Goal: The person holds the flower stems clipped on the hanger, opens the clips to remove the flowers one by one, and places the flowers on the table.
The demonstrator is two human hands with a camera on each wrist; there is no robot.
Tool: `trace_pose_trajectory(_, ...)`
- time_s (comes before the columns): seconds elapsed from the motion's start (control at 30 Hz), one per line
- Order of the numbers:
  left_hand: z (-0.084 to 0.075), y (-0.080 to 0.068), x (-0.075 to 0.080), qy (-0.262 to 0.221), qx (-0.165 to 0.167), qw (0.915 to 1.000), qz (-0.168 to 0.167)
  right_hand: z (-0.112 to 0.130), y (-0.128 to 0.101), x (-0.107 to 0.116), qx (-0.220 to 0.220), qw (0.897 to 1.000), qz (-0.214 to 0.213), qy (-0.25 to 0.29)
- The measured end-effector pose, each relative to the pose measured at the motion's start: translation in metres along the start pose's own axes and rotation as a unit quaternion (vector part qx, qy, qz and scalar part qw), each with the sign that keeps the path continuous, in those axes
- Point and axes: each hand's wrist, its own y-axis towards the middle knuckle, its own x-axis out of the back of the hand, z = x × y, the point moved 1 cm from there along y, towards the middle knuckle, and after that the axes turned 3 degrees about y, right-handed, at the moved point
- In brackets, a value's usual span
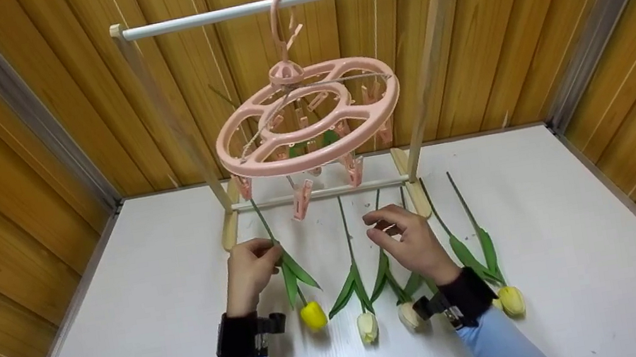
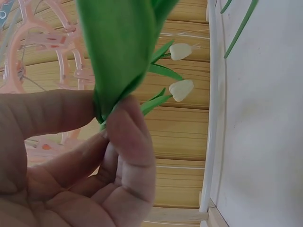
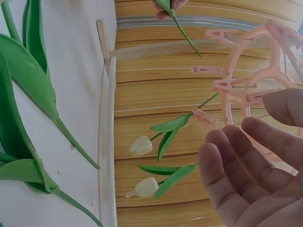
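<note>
My left hand [image 1: 251, 272] pinches a yellow artificial tulip [image 1: 313, 315] by the stem, where its green leaves [image 2: 116, 52] begin. The flower head points down toward me, and the stem reaches up close to a pink clothespin [image 1: 243, 186]. My right hand [image 1: 409, 240] holds nothing; its fingers are loosely bent with the thumb apart, below the round pink clip hanger [image 1: 315, 158]. Two white tulips [image 3: 141, 145] hang head down from the hanger's far side, mostly hidden by the ring in the head view.
The hanger hooks over the white bar [image 1: 191, 21] of a wooden-legged rack [image 1: 437, 38]. Several tulips lie on the white table [image 1: 145, 333], among them a white tulip [image 1: 368, 327] and a pale yellow tulip [image 1: 511, 301]. Wood-patterned panels [image 1: 625, 59] enclose the back and sides.
</note>
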Motion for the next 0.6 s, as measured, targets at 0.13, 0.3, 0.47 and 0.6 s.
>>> trace_pose_trajectory(0.13,0.002,0.001,-0.005,0.009,0.008,0.9999,0.011,-0.002,0.0,-0.002,0.003,1.0,0.004,-0.014)
trace_pose_trajectory(0.3,0.004,0.0,-0.01,0.021,0.008,0.9995,0.024,-0.002,-0.001,-0.003,0.009,0.999,0.011,-0.033)
trace_pose_trajectory(0.47,0.005,-0.002,-0.016,0.029,0.007,0.9988,0.039,-0.004,-0.001,-0.005,0.003,0.998,0.024,-0.053)
trace_pose_trajectory(0.6,0.006,-0.003,-0.02,0.036,0.006,0.998,0.052,-0.006,-0.001,-0.006,0.004,0.997,0.034,-0.068)
